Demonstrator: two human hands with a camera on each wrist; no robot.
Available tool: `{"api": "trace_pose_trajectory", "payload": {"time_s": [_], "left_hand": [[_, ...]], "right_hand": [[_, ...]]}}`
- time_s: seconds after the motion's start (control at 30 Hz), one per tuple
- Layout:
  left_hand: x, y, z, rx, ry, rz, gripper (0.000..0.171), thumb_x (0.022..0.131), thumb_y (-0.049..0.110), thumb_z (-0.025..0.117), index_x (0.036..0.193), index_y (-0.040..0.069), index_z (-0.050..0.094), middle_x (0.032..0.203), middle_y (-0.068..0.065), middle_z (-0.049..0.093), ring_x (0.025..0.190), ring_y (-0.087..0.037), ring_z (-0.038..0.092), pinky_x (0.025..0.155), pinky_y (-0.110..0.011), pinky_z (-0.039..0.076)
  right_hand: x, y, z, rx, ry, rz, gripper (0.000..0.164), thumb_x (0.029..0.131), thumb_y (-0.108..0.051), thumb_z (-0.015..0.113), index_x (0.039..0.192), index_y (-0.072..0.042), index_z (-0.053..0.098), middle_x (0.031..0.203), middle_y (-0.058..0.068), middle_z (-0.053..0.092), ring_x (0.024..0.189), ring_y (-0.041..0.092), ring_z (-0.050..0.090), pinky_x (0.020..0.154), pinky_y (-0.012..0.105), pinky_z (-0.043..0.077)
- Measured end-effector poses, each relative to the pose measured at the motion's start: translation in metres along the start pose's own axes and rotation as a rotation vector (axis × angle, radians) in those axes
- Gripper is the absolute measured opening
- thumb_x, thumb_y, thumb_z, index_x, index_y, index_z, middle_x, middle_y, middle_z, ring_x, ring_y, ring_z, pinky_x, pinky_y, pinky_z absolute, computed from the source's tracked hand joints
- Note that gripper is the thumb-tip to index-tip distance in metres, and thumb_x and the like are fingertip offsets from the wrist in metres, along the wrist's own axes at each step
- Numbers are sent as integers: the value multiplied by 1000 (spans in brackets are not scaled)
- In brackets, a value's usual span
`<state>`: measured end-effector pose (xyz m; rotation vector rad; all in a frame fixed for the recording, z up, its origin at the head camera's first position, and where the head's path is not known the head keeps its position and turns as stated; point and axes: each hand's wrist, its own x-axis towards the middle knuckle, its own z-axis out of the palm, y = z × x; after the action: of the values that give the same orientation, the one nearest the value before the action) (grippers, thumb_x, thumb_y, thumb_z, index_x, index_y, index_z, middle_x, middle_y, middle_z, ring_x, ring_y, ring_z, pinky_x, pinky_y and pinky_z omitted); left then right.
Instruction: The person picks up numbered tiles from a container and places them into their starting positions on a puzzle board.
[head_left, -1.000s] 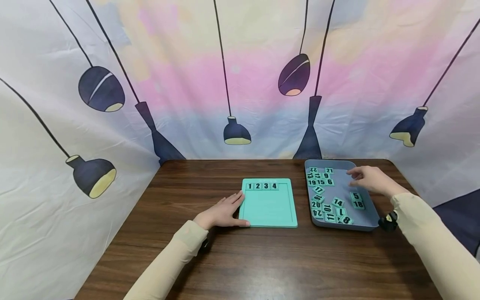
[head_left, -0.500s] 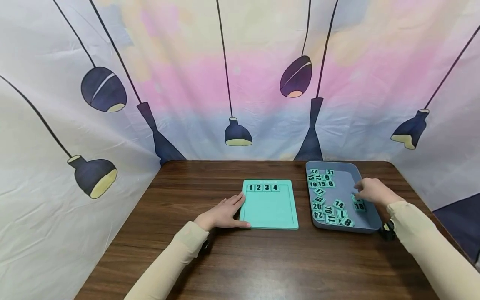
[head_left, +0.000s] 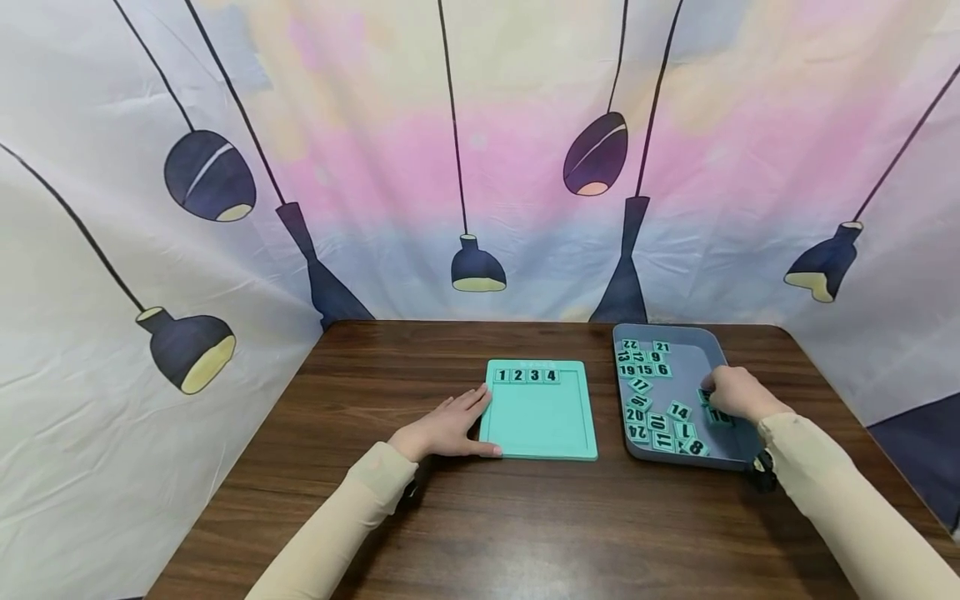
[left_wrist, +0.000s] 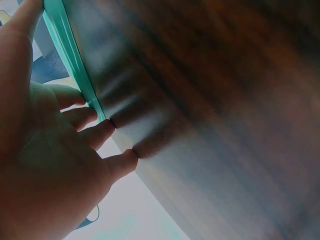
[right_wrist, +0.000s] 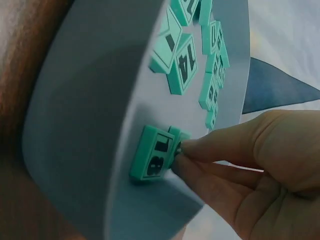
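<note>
My left hand [head_left: 442, 428] rests with spread fingers against the left edge of a turquoise board [head_left: 537, 421]. Along the board's top row sit number tiles 1, 2, 3 and 4 [head_left: 551, 376]. In the left wrist view, fingertips of the left hand [left_wrist: 60, 135] meet the board's edge and the brown tabletop. Over the right side of a grey-blue tray [head_left: 686, 333], my right hand [head_left: 738, 393] pinches the number 5 tile [right_wrist: 177, 133] between thumb and finger, covering most of it. The number 18 tile [right_wrist: 153, 154] lies right beside it, flat in the tray.
Several more turquoise number tiles lie in the tray, among them 14 [head_left: 678, 411], 8 [head_left: 696, 447] and 21 [head_left: 662, 347], mostly toward its left side. The tray stands right of the board on the wooden table [head_left: 525, 533]. A lamp-patterned cloth [head_left: 405, 167] hangs behind.
My right hand has come down from above the tray's far right onto the 5 tile and now pinches it. The 5 and 18 tiles shifted slightly. The left hand stays put.
</note>
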<state>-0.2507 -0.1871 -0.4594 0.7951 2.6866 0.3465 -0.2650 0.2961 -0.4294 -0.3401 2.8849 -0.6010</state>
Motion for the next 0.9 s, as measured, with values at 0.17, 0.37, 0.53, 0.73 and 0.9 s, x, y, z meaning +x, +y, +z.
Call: {"api": "trace_pose_trajectory", "payload": {"time_s": [0.17, 0.37, 0.53, 0.73, 0.9], "left_hand": [[0, -1, -1, 9, 4, 0, 104, 91, 70, 58, 163, 11, 12, 169, -6, 5, 155, -24, 10, 121, -53, 13], [-1, 2, -3, -2, 1, 7, 104, 91, 69, 59, 163, 10, 13, 169, -7, 6, 154, -25, 11, 121, -54, 14], [-2, 2, -2, -4, 2, 6, 103, 91, 69, 59, 163, 10, 13, 169, -7, 6, 154, -25, 10, 121, -54, 14], [-2, 2, -1, -3, 1, 3, 104, 91, 69, 59, 163, 10, 13, 169, -7, 6, 154, -24, 10, 121, -53, 14], [-2, 2, -2, -11, 5, 6, 103, 91, 69, 59, 163, 10, 14, 169, -7, 6, 154, -24, 11, 121, -54, 14]], "right_hand": [[4, -3, 3, -1, 27, -12, 33, 85, 11, 58, 116, 23, 63, 117, 41, 60, 99, 45, 64, 69, 42, 53], [4, -3, 6, 5, 48, -38, 30, 85, 7, 66, 112, 18, 68, 111, 38, 64, 97, 48, 64, 67, 44, 54], [6, -1, 9, 1, 41, -38, 31, 84, 7, 66, 113, 18, 67, 112, 37, 64, 101, 51, 62, 73, 50, 55], [11, 2, 9, 34, 8, -30, 39, 80, 6, 65, 117, 19, 65, 116, 37, 63, 91, 35, 61, 70, 42, 51], [14, 3, 11, 40, -1, -59, 39, 81, 5, 65, 118, 19, 65, 118, 37, 63, 98, 41, 62, 73, 44, 52]]}}
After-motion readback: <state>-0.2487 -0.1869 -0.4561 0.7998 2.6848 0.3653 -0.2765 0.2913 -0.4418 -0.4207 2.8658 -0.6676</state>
